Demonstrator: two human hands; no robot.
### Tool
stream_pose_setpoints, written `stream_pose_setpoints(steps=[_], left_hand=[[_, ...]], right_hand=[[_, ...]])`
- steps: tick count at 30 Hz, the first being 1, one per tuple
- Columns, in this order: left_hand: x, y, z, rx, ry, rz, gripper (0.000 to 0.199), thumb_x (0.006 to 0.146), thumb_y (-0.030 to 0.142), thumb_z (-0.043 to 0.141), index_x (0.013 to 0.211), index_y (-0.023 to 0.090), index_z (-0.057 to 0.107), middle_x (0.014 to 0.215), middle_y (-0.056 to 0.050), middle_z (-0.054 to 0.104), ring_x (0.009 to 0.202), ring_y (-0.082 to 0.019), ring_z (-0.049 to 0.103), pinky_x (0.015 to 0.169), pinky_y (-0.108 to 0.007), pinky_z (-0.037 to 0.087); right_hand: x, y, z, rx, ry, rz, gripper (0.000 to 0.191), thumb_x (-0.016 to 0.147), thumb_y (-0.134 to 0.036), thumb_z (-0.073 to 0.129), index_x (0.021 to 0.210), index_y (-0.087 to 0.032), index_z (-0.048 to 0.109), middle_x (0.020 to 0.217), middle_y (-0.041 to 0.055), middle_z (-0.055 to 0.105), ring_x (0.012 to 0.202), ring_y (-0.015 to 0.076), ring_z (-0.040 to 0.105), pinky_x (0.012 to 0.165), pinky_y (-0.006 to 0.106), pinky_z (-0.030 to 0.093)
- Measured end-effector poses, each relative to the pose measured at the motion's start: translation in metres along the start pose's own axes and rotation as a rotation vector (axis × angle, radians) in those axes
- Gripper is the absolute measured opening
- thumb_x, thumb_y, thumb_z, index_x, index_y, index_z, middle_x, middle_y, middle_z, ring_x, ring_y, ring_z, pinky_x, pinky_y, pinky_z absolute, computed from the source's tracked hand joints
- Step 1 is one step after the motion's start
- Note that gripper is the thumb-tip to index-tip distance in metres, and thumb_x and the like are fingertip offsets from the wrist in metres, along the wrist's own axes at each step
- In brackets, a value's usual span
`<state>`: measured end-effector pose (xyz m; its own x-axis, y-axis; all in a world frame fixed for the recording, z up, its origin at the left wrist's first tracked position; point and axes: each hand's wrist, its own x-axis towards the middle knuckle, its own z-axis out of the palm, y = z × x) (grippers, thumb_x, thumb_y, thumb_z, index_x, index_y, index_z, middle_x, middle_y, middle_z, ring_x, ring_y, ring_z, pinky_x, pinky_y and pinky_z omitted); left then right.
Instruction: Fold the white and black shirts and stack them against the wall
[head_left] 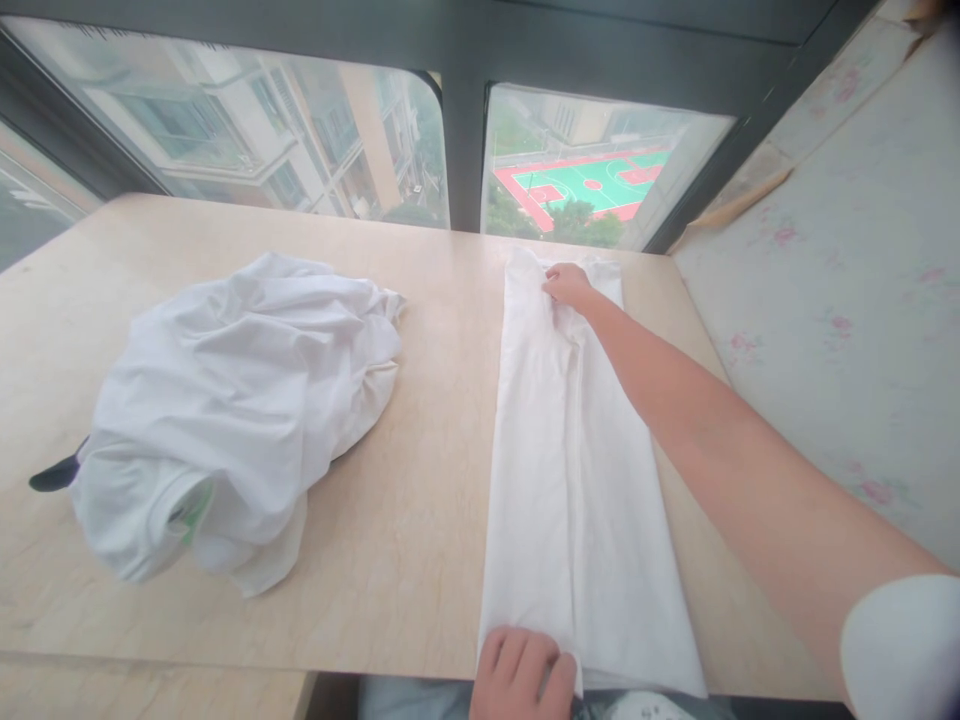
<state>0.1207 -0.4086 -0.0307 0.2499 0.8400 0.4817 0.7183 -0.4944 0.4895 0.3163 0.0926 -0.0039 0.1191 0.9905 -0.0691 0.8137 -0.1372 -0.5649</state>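
Note:
A long white garment (532, 450) lies on the tabletop, folded lengthwise into a narrow strip, with a lengthwise fold edge down its middle. Its exact kind I cannot make out. At the far end, by the window, my right hand (568, 285) is closed, pinching the cloth near the middle. My left hand (523, 675) curls its fingers over the near left corner of the same garment, at the front edge of the table. To the left lies a crumpled heap of white clothes (247, 370), touched by neither hand.
A dark pointed object (54, 474) sticks out from the heap's left side. The pale tabletop (442, 420) ends at a dark window frame (465, 130) at the back. A wall with flowered paper (840, 330) stands close on the right.

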Motion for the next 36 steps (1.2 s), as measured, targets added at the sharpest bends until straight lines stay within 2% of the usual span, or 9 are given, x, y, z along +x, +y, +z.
stream_pose_setpoints(steps=[3,6,10,15,18,20,25,30,36], left_hand=[[-0.001,-0.002,-0.003,-0.034,-0.034,-0.029,0.025,0.075,0.001,0.043,0.075,0.021,0.056,0.069,-0.002,0.057,0.064,-0.017,0.05,0.065,-0.032,0.035],[-0.004,-0.003,-0.006,-0.087,-0.094,-0.057,0.025,0.074,0.002,0.043,0.08,0.021,0.059,0.075,-0.003,0.059,0.07,-0.019,0.052,0.069,-0.034,0.037],[-0.002,-0.005,-0.017,-0.164,-0.28,-0.061,0.027,0.076,0.003,0.048,0.09,0.021,0.062,0.085,-0.003,0.062,0.076,-0.02,0.053,0.071,-0.034,0.038],[0.007,-0.003,-0.028,-0.183,-0.398,-0.109,0.029,0.081,0.004,0.049,0.098,0.022,0.062,0.092,-0.003,0.062,0.085,-0.022,0.053,0.077,-0.036,0.04],[0.012,-0.002,-0.032,-0.143,-0.479,-0.096,0.026,0.083,0.006,0.051,0.1,0.022,0.062,0.093,-0.003,0.062,0.088,-0.022,0.054,0.079,-0.036,0.041],[0.016,-0.001,-0.033,-0.116,-0.496,-0.065,0.024,0.085,0.006,0.052,0.099,0.022,0.062,0.092,-0.003,0.062,0.087,-0.021,0.054,0.078,-0.036,0.041],[0.024,-0.001,-0.031,-0.077,-0.497,-0.018,0.014,0.093,0.015,0.05,0.093,0.021,0.063,0.088,-0.003,0.062,0.084,-0.019,0.055,0.075,-0.034,0.042],[0.021,-0.005,-0.03,-0.091,-0.494,0.004,0.01,0.095,0.021,0.052,0.097,0.021,0.062,0.091,-0.005,0.062,0.085,-0.02,0.055,0.075,-0.034,0.043],[0.009,-0.002,-0.03,-0.086,-0.476,-0.043,0.018,0.09,0.014,0.056,0.104,0.023,0.061,0.096,-0.005,0.062,0.09,-0.022,0.055,0.079,-0.036,0.044]], right_hand=[[-0.022,-0.005,-0.003,-0.12,0.063,-0.093,0.04,0.077,-0.012,0.056,0.115,-0.012,0.066,0.11,0.0122,0.069,0.102,0.0246,0.062,0.094,0.037,0.048],[-0.08,-0.005,-0.011,-0.071,0.113,-0.251,0.046,0.083,-0.017,0.05,0.128,-0.014,0.06,0.124,0.0124,0.064,0.103,0.0224,0.063,0.097,0.036,0.049],[-0.205,0.021,-0.024,0.083,0.062,-0.379,0.04,0.088,-0.028,0.048,0.125,-0.022,0.062,0.123,0.0075,0.065,0.098,0.0204,0.065,0.091,0.036,0.055],[-0.37,0.086,-0.032,0.068,0.052,-0.302,0.03,0.092,-0.037,0.049,0.117,-0.041,0.065,0.109,0.0014,0.07,0.1,0.0246,0.067,0.092,0.049,0.057],[-0.446,0.112,-0.031,0.076,0.086,-0.305,0.04,0.09,-0.031,0.055,0.126,-0.049,0.058,0.111,0.0004,0.069,0.105,0.026,0.067,0.092,0.052,0.058],[-0.482,0.118,-0.03,0.071,0.081,-0.325,0.051,0.088,-0.028,0.059,0.133,-0.051,0.053,0.115,0.0009,0.068,0.107,0.0277,0.066,0.093,0.055,0.057],[-0.52,0.113,-0.025,-0.001,0.048,-0.427,0.05,0.085,-0.026,0.065,0.132,-0.04,0.056,0.128,0.0036,0.065,0.117,0.0284,0.061,0.098,0.054,0.053],[-0.52,0.119,-0.025,-0.05,0.068,-0.533,0.036,0.088,-0.021,0.064,0.124,-0.022,0.06,0.13,0.0101,0.062,0.121,0.0269,0.055,0.1,0.05,0.049],[-0.521,0.136,-0.025,-0.051,0.086,-0.604,0.035,0.089,-0.007,0.052,0.121,-0.019,0.061,0.124,0.0093,0.064,0.118,0.0238,0.056,0.101,0.047,0.049]])
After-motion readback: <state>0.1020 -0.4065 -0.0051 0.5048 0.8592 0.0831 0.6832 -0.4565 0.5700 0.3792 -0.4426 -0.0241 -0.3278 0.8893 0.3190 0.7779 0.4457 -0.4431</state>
